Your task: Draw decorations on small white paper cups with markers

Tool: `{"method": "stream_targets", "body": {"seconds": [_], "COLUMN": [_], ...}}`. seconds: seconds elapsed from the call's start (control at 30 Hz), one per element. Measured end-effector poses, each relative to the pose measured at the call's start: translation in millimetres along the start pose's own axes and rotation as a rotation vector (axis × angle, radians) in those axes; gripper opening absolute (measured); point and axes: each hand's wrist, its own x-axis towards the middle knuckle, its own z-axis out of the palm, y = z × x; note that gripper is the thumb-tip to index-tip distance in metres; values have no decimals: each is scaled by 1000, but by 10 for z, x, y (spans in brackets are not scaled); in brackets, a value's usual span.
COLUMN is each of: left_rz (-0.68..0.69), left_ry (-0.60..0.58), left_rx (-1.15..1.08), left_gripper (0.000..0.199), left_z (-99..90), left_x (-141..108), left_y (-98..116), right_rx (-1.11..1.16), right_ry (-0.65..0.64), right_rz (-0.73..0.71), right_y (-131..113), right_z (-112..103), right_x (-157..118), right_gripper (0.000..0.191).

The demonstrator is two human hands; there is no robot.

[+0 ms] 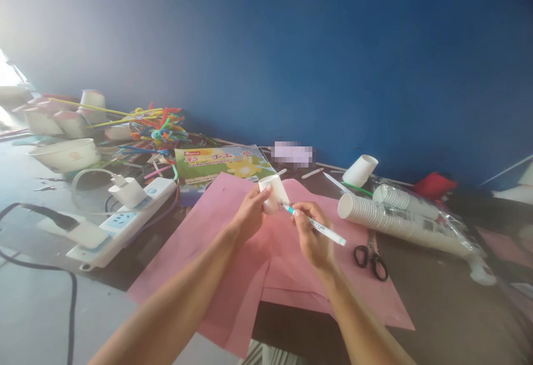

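Observation:
A white paper cup (273, 187) is tilted in my left hand (252, 209), whose fingers are closed around its left side. My right hand (313, 232) grips a white acrylic marker (327, 232) with a blue-green band near its tip. The tip meets the cup's wall, where a small reddish mark shows. Both hands are above sheets of pink paper (233, 254). Scissors with black handles (370, 259) lie on the paper to the right of my right hand, their blades partly hidden.
Stacked paper cups in plastic (400, 218) lie at right, with an upturned cup (360, 171) behind. A coloured-paper pack (225, 164) lies behind the pink sheets. At left are a power strip (125, 223) with cables, a white bowl (64, 155) and colourful pipe cleaners (160, 126). A blue wall stands behind.

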Motion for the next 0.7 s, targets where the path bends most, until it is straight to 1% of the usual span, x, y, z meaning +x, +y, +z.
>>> {"method": "stream_targets", "body": {"seconds": [0.1, 0.33, 0.53, 0.7], "left_rz": [7, -8, -3, -1], "left_ry": [-10, 30, 15, 1], "left_rx": [-2, -13, -19, -15], "left_gripper": [35, 32, 28, 30], "left_z": [-3, -8, -11, -8], "left_x": [4, -1, -3, 0], "left_y": [-6, -3, -7, -5], "right_rx": [4, 25, 18, 14], "right_ry": [-3, 24, 7, -4], "right_rz": [-6, -10, -7, -8], "right_y": [5, 28, 19, 25], "right_z": [-4, -24, -15, -2], "right_x": [-1, 14, -5, -8], "right_gripper": [17, 19, 18, 18]}}
